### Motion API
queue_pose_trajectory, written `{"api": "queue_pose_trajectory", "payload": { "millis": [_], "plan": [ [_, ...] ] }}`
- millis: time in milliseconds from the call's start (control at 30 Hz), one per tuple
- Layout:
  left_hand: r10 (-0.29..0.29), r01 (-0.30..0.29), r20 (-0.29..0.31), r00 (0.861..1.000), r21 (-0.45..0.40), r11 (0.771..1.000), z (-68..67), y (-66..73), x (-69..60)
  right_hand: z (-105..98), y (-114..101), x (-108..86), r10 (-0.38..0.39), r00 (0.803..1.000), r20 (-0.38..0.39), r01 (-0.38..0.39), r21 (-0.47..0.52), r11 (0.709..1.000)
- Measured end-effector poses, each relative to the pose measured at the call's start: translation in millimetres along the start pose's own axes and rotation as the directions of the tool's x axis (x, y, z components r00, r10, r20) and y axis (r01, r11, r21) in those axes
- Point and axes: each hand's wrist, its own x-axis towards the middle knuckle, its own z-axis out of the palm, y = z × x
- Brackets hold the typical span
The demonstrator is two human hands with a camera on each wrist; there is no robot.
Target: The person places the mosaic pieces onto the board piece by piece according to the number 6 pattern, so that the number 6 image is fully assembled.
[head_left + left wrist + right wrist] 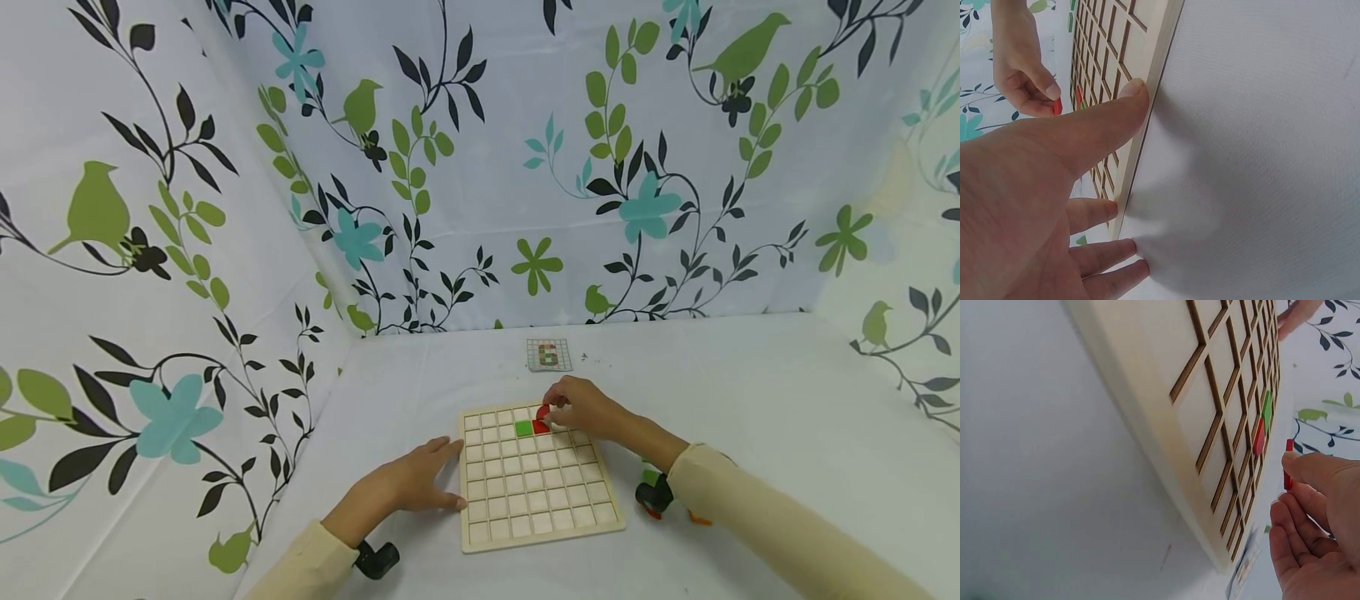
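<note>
A light wooden grid board (543,532) lies on the white table, with a green square tile (523,428) and a red square tile (540,427) side by side in its cells toward the far edge. My right hand (585,407) pinches another red tile (1288,464) between thumb and finger, held just above the board. Fingers spread, my left hand (420,479) rests at the board's left side; in the left wrist view, the left hand (1054,162) has its thumb touching the board's rim (1155,62).
Behind the board lies a small card with a coloured grid pattern (549,355). Green and orange pieces (650,475) sit to the right, partly hidden by the right forearm and wrist camera. Patterned cloth (536,167) hangs around the table.
</note>
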Motion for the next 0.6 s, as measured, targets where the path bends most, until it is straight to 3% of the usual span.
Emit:
{"api": "queue_pose_trajectory", "payload": {
  "millis": [200,600],
  "plan": [
    [0.003,-0.003,-0.002,1.0,-0.003,1.0,0.2,-1.2,-0.3,10.8,-11.8,8.7,0.008,1.0,0.016,-0.008,0.016,1.0],
    [0.007,-0.007,-0.002,1.0,-0.003,1.0,0.3,-1.4,-0.1,33.1,-32.6,17.8,-0.076,0.997,0.03,0.077,-0.026,0.997]
  ]
}}
